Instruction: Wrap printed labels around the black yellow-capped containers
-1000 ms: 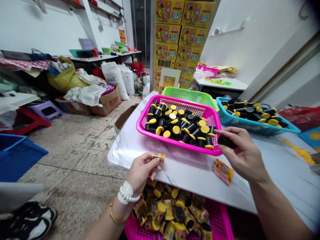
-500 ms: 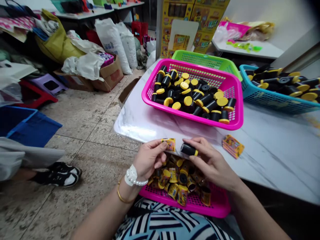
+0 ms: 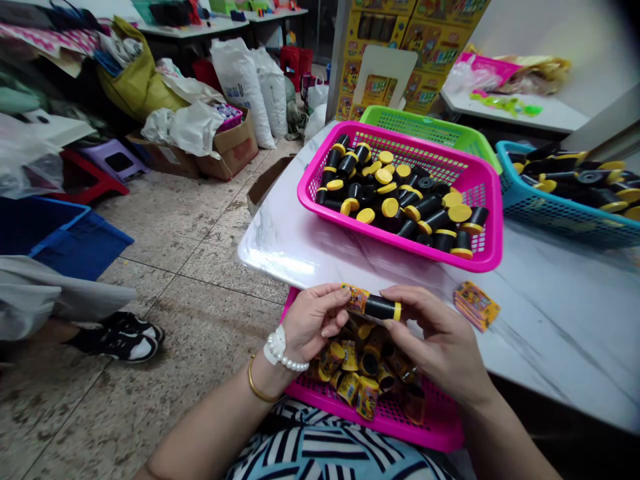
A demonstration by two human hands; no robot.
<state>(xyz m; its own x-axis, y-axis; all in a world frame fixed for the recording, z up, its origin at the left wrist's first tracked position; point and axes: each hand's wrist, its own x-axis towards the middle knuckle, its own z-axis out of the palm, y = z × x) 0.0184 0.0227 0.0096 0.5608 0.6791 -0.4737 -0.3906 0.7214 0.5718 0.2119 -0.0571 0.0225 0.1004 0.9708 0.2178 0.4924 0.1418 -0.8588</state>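
Observation:
Between thumb and finger, my left hand pinches a printed yellow-orange wrapper sleeve. A small black canister with a yellow cap sits in the fingers of my right hand. The canister's uncapped end meets the sleeve's right edge; whether it is inside the sleeve I cannot tell. Below both hands, a pink basket on my lap holds several canisters in yellow printed wrappers. To the right of my right hand, a stack of flat printed sleeves lies on the white table.
A larger pink basket full of black canisters with yellow caps stands on the table. Behind it is a green basket, and to the right a blue basket of similar canisters. At left, a person's shoe rests near a blue bin.
My hands have brought the canister and the sleeve together, where a gap separated them before. The view has shifted slightly, so the surroundings sit further right.

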